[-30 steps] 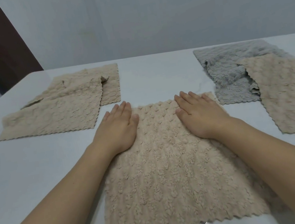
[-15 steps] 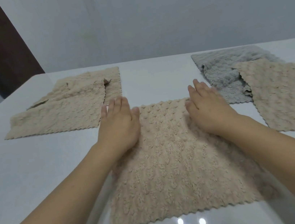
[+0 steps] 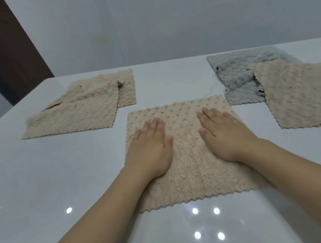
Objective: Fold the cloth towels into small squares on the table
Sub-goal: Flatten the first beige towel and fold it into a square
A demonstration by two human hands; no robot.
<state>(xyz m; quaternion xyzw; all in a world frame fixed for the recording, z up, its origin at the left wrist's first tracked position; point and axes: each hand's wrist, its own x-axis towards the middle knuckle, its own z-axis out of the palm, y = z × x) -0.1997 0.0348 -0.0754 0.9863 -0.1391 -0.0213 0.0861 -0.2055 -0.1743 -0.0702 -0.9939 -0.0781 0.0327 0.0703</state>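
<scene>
**Both palms flat on the centre towel**

At the middle of the glossy white table point(image 3: 40, 179), your fingers point(image 3: 154, 126) lie straight and close together, pointing away from you, pressed onto the bumpy beige square cloth towel point(image 3: 189, 168). Nothing is gripped or pinched; neither thumb curls under an edge.

Left hand point(image 3: 150, 149): flat, palm down, on the towel's left half, its outer edge close to the towel's left border. Thumb lies alongside the palm, pointing inward.

Right hand point(image 3: 223, 135): flat, palm down, on the right half, fingers angled slightly to the left. Its thumb also points inward. The two hands are apart, with a strip of towel bare between them.

The towel lies spread in a single flat layer as far as can be seen, with its zigzag near edge parallel to the table's near side and your forearms crossing its lower corners.

Far left: a pile of beige textured towels point(image 3: 79, 110), overlapping, upper one partly turned back.

Far right: a crumpled grey fleecy towel point(image 3: 234, 78), with another beige textured towel point(image 3: 304, 97) lying partly over its right side. It sits just beside the centre towel's far right corner.

Ceiling-light reflections point(image 3: 195, 211) show on the tabletop near you.
</scene>
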